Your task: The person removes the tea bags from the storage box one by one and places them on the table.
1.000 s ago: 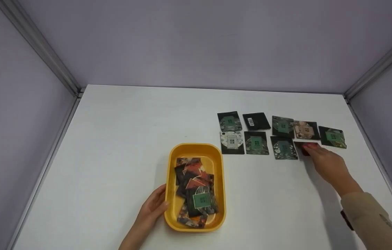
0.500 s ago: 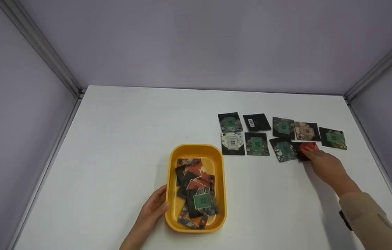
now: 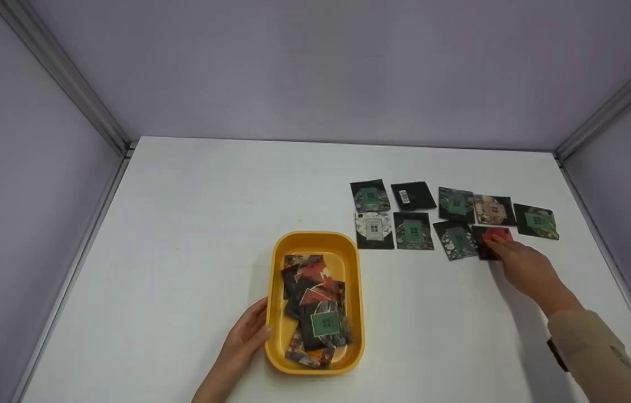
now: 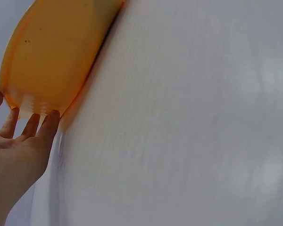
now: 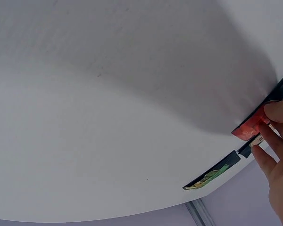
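My left hand (image 3: 245, 336) lies along the left side of a yellow plastic tray (image 3: 353, 302). In the left wrist view its fingers (image 4: 35, 123) are nearly straight against the outer wall, with the thumb at the rim. Several flat, dark printed sachets (image 3: 325, 323) lie piled in the tray. At the right of the table, my right hand (image 3: 528, 274) holds a red-and-black sachet (image 3: 497, 235) low over the table, thumb and forefinger on it. Beside it on the left is a dark sachet (image 3: 457, 242) with white flowers, slightly turned.
Two rows of square sachets lie behind and left of the right hand, among them a white-patterned one (image 3: 373, 229), a barcode-side-up one (image 3: 413, 196) and a yellow-green one (image 3: 536, 221). Pale panels (image 3: 315, 67) enclose the white table (image 3: 181, 235).
The red-and-black sachet has come down flat beside the white-flowered one, which has turned and shifted slightly left. The right hand moved a little with it; the left hand and tray have stayed put.
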`<act>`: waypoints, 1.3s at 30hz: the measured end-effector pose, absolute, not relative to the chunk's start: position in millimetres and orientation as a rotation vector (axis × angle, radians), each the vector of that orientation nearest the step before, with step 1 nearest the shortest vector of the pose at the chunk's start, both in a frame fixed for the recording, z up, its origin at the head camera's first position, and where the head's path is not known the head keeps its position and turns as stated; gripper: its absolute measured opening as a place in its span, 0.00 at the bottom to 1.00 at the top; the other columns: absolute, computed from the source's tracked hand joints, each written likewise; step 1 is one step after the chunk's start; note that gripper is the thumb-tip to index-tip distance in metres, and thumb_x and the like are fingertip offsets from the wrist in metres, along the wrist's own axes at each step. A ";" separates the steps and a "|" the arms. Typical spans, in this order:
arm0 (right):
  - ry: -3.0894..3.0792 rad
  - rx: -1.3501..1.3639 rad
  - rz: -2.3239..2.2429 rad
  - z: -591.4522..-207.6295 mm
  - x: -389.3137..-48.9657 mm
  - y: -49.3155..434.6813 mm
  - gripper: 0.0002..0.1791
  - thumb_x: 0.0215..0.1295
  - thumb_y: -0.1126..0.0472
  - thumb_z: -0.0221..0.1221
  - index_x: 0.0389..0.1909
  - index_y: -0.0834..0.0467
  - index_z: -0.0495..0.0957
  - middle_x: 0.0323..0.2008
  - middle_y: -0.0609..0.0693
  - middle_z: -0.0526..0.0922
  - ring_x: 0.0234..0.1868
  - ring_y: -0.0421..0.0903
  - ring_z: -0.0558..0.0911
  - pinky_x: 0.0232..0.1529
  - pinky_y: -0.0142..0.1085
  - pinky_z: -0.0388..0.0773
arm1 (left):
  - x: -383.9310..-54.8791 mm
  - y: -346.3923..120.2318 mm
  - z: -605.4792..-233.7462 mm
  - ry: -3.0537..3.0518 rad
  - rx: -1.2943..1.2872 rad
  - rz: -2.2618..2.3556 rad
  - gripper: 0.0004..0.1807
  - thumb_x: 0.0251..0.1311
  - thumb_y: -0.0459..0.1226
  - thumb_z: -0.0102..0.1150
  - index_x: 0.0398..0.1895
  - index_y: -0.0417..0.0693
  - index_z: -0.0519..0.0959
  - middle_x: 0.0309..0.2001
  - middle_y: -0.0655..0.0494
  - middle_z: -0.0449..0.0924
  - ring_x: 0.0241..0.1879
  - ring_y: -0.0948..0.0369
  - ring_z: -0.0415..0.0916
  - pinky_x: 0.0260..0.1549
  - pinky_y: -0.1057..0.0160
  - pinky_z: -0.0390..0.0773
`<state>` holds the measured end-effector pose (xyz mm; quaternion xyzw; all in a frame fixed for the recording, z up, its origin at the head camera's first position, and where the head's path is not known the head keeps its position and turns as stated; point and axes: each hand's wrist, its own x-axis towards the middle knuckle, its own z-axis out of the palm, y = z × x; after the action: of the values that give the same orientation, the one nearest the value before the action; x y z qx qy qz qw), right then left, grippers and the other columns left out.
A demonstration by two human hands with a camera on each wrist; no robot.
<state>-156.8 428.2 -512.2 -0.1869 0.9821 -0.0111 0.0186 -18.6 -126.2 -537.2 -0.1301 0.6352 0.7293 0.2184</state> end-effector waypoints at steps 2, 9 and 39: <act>3.038 -0.569 -0.043 -509.8 -156.3 427.8 0.24 0.62 0.75 0.58 0.61 0.69 0.74 0.51 0.73 0.79 0.47 0.70 0.80 0.43 0.61 0.79 | -18.1 -126.2 -537.1 1.763 -0.356 2.017 0.41 0.67 0.50 0.60 0.77 0.44 0.55 0.77 0.44 0.52 0.75 0.48 0.50 0.71 0.51 0.58; 3.058 -0.630 -0.106 -498.5 -153.3 419.2 0.20 0.61 0.74 0.60 0.56 0.68 0.76 0.46 0.70 0.82 0.42 0.68 0.82 0.41 0.60 0.80 | -17.2 -126.3 -537.3 1.781 -0.334 2.016 0.40 0.68 0.49 0.58 0.76 0.43 0.55 0.76 0.43 0.52 0.75 0.48 0.50 0.70 0.52 0.59; 2.961 -1.210 -0.038 -450.8 -123.0 294.2 0.19 0.54 0.68 0.71 0.49 0.60 0.84 0.50 0.59 0.85 0.50 0.56 0.84 0.53 0.54 0.80 | -17.6 -125.4 -538.8 1.771 -0.323 2.038 0.39 0.69 0.48 0.59 0.76 0.44 0.56 0.76 0.44 0.53 0.75 0.49 0.49 0.71 0.52 0.58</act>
<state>-123.0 294.2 -450.8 -0.3780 0.9253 -0.0118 -0.0284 -17.6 -125.4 -538.8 -0.1162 0.6368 0.7328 0.2095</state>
